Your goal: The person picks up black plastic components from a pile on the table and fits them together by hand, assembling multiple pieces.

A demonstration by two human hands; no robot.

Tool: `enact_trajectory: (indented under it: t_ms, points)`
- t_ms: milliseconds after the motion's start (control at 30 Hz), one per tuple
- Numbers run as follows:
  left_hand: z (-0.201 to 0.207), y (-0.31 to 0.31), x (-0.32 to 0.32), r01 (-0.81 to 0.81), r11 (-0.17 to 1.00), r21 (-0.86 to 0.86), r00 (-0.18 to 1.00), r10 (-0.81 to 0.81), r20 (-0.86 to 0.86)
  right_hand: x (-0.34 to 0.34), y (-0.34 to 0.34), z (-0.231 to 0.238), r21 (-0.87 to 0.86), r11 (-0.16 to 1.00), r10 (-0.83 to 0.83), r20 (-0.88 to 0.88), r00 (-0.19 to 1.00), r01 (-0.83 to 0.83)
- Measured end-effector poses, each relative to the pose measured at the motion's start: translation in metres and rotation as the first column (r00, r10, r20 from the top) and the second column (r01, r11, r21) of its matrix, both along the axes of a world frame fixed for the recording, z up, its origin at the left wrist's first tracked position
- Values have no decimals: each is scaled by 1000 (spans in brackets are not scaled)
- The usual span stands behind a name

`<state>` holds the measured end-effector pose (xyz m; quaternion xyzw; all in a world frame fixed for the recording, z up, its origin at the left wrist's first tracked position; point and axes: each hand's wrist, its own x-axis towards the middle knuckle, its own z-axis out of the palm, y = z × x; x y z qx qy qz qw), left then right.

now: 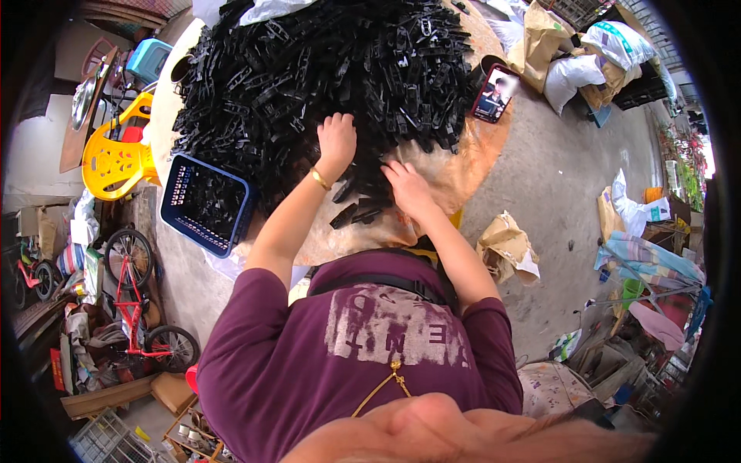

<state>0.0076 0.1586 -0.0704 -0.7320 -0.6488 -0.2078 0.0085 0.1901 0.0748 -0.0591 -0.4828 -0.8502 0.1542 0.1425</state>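
Note:
A large heap of long black plastic clips [255, 85] covers most of the round table in front of me. My left hand [337, 143] reaches onto the near middle of the heap, its fingers bent down and their tips hidden. Lower and to the right, my right hand [407, 187] touches the heap's near edge with fingers stretched out and slightly apart. Between my wrists, several loose clips [356, 211] lie on the tan table cover [455, 171]. Left of my left forearm, a dark blue basket [248, 202] holds more black pieces.
A phone [495, 94] with a lit screen stands at the table's right side. At the left is a yellow plastic chair [117, 150], with a red bicycle [133, 309] nearer me. A torn brown paper bag [505, 248] lies on the floor right; stuffed sacks [575, 77] stand behind.

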Motion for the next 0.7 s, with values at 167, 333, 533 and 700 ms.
enact_trajectory:
  t_ms: [167,333,533,700]
  points:
    - [15,-35,-10,53,998,36,916,-63,397,12,-13,-6,-30,997,-69,-173,982,64]
    - [31,-72,-10,190,934,-302,473,182,862,11,-27,38,-576,801,-378,-279,883,161]
    - [57,-112,1,524,736,-429,258,343,903,8,-42,59,-695,631,-534,-711,456,-344]
    - [67,-128,4,535,671,-513,319,402,858,12,-48,60,-710,636,-503,-679,535,-304]
